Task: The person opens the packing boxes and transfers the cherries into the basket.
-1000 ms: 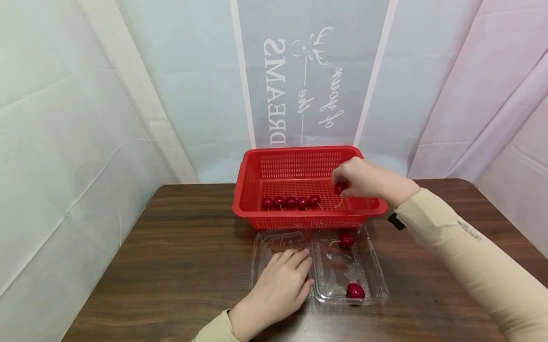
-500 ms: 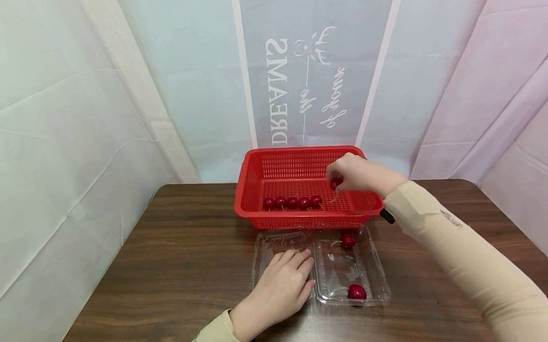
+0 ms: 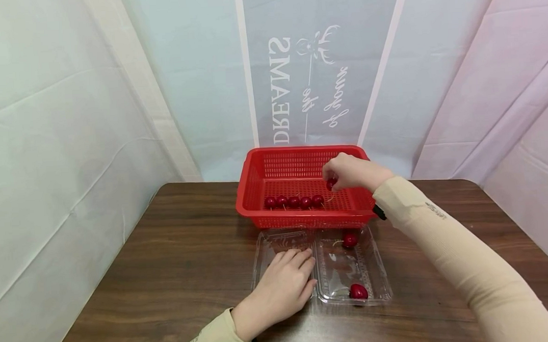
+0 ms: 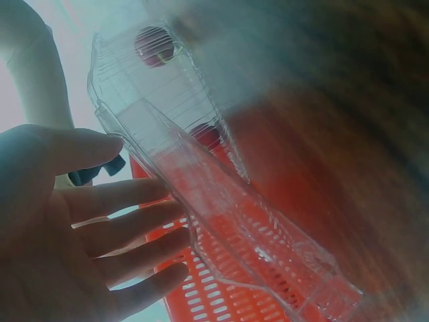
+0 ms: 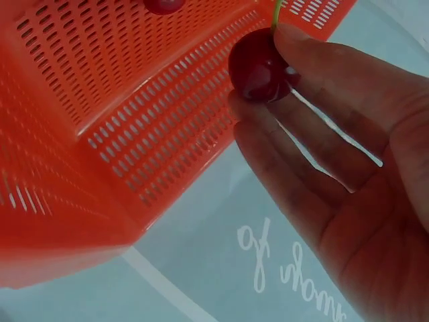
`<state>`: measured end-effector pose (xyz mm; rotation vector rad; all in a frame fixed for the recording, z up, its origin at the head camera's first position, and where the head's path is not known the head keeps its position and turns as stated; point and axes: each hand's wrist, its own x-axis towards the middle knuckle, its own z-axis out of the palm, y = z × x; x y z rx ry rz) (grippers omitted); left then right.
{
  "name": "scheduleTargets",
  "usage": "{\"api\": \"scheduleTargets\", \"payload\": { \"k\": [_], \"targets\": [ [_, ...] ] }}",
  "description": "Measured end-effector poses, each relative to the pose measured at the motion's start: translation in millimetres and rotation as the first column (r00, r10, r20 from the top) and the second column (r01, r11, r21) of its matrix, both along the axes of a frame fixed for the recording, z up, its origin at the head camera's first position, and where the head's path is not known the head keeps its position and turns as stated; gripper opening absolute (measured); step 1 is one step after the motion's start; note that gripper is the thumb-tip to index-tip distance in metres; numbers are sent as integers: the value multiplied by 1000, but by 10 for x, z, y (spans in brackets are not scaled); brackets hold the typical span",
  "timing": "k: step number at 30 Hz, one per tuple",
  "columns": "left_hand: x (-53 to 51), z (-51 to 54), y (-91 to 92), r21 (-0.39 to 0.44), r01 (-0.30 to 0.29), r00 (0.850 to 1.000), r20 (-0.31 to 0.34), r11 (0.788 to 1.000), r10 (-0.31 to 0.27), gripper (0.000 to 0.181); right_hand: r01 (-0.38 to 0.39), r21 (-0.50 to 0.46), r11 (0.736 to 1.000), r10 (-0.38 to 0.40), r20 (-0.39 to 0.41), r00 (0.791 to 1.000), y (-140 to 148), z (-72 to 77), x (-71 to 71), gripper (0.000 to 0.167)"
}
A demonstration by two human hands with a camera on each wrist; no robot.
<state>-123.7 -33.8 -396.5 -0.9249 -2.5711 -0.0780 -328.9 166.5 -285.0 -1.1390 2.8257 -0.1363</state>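
Over the right part of the red plastic basket [image 3: 243, 193], my right hand [image 3: 354, 171] pinches a dark red cherry [image 5: 258, 66] between thumb and fingers; its green stem shows in the right wrist view. Several cherries [image 3: 294, 203] sit in a row along the basket's near side. My left hand [image 3: 281, 288] rests with fingers extended on the left half of the clear hinged plastic box [image 3: 384, 273], fingertips by the middle fold. In the box's right half lie two cherries, one near the back [image 3: 349, 240] and one near the front [image 3: 358, 291].
The brown wooden table [image 3: 167, 257] carries the box directly in front of the basket. Behind the basket hangs a grey-blue cloth [image 3: 321, 87] with white print. Pale cloth walls [image 3: 71, 149] stand at both sides.
My right hand has moved a little left over the basket, bringing the cherry closer to the row. My left hand stays on the box.
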Motion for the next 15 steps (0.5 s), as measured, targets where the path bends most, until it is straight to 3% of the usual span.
{"api": "scheduleTargets", "payload": {
  "k": [15],
  "targets": [
    [-2,3,1,-6,0,1000,6,1000,0,36,80,52,995,-83,53,995,-76,-57,-150,21]
  ]
}}
